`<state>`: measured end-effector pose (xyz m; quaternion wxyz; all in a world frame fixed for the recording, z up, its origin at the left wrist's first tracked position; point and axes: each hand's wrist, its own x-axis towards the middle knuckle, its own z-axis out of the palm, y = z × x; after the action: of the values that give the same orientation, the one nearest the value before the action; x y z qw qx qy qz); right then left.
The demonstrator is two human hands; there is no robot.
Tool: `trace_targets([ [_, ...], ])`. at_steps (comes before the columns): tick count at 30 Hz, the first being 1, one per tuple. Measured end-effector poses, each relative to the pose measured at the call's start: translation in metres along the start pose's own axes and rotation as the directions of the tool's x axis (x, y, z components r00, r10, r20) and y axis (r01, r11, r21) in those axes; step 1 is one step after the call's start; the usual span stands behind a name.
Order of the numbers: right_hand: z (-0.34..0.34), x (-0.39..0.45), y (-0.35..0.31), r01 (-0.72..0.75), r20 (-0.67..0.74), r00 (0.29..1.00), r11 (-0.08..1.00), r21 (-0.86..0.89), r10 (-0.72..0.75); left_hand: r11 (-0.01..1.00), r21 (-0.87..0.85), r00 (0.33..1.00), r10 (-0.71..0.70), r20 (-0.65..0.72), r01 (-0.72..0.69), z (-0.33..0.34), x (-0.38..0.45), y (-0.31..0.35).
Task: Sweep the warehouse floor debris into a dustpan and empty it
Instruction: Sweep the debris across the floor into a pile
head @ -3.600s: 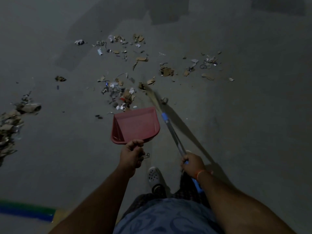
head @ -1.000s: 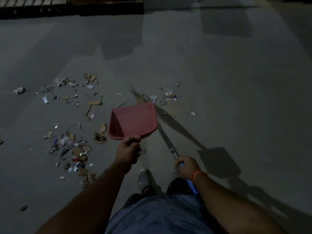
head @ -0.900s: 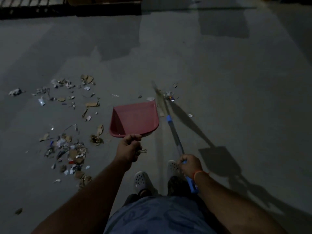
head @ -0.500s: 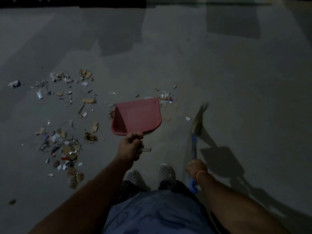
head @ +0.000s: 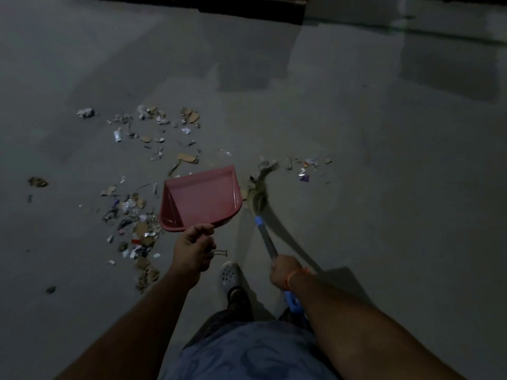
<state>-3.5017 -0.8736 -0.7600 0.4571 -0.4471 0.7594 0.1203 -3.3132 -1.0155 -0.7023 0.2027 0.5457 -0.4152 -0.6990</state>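
Early stage. Left hand (head: 193, 249) fingers grip the dustpan (head: 201, 198) — it looks empty. Right hand (head: 285, 271) grips the broom (head: 259, 198), bristles right of the dustpan. Debris (head: 137, 223) lies left — unswept.

A white perforated clog (head: 230, 276) stands on grey concrete. Above it, blue patterned clothing (head: 247, 352) fills the bottom edge. A dark structure (head: 247, 6) lines the top.
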Motion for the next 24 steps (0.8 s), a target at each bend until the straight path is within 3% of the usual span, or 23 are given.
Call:
trace_targets([
  [4, -0.029, 0.023, -0.054, 0.156, 0.014, 0.988, 0.988, -0.011, -0.156, 0.999, -0.032, 0.997, 0.023, -0.077, -0.025, -0.039, 0.011, 0.008],
  [11, -0.022, 0.034, -0.069, 0.256, -0.054, 0.966, 0.958, 0.129, -0.251, 0.997, -0.075, 0.998, -0.015, -0.064, 0.01, -0.059, 0.024, 0.013],
  [19, -0.013, 0.016, -0.038, 0.174, -0.229, 0.968, 0.924, 0.34, -0.098, 0.997, -0.073, 0.999, -0.036, 0.004, 0.036, -0.037, 0.038, 0.021],
  [24, -0.007, 0.009, 0.001, 0.01, -0.3, 0.937, 0.847, 0.531, 0.177, 0.996, -0.055, 0.996, -0.066, 0.056, 0.069, -0.017, 0.04, 0.014],
])
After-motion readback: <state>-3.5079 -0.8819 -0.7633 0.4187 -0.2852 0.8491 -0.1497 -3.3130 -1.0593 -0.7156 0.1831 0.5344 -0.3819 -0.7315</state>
